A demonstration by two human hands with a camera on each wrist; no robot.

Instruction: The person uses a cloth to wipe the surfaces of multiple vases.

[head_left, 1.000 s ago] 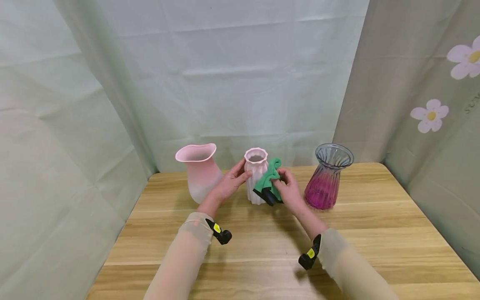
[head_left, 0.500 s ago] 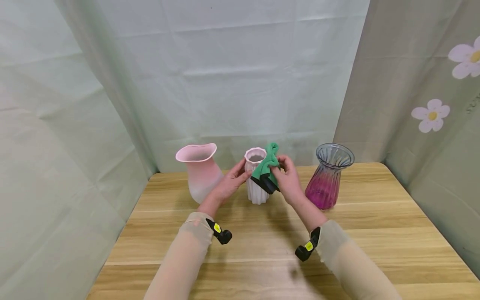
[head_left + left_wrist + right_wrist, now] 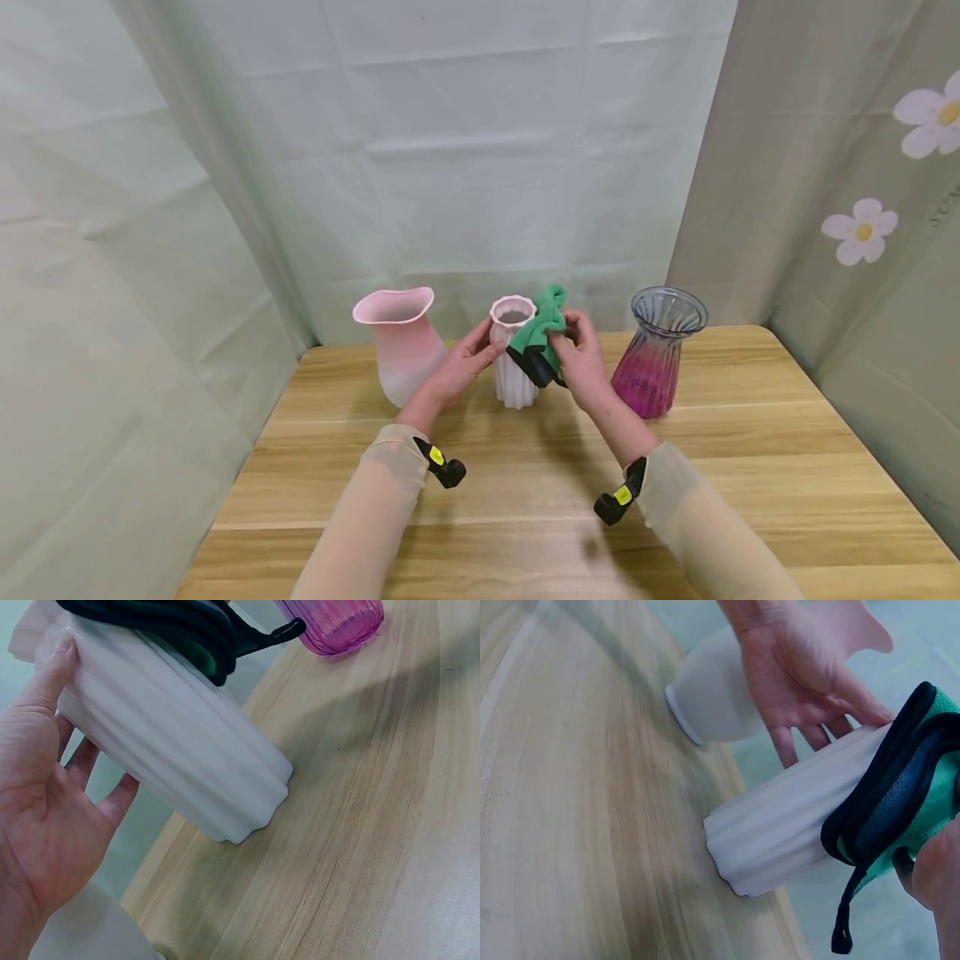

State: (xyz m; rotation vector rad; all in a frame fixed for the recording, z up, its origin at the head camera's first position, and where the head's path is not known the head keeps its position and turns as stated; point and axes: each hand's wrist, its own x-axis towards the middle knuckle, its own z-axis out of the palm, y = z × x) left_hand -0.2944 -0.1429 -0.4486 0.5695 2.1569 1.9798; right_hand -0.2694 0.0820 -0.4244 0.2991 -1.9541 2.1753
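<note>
A small white fluted vase (image 3: 514,387) with a pinkish scalloped rim stands upright mid-table. My left hand (image 3: 459,367) holds it from the left, the thumb near its neck and the other fingers behind, as the left wrist view shows. In my right hand (image 3: 585,360) is a bunched green cloth (image 3: 551,321) with a dark border, pinched between thumb and fingers. The cloth overlaps the vase's upper right side in the head view. A dark hanging loop (image 3: 843,930) dangles from the cloth in the right wrist view.
To the left stands a larger pink-and-white vase (image 3: 405,358) with a wavy mouth, close to my left hand. A ribbed glass vase (image 3: 651,367), grey above and magenta below, is at the right. Pale curtains (image 3: 480,167) hang behind the wooden table (image 3: 517,517).
My right hand has carried the cloth up along the vase's side, first a little left, then slightly back right. The left hand and all the vases have stayed put.
</note>
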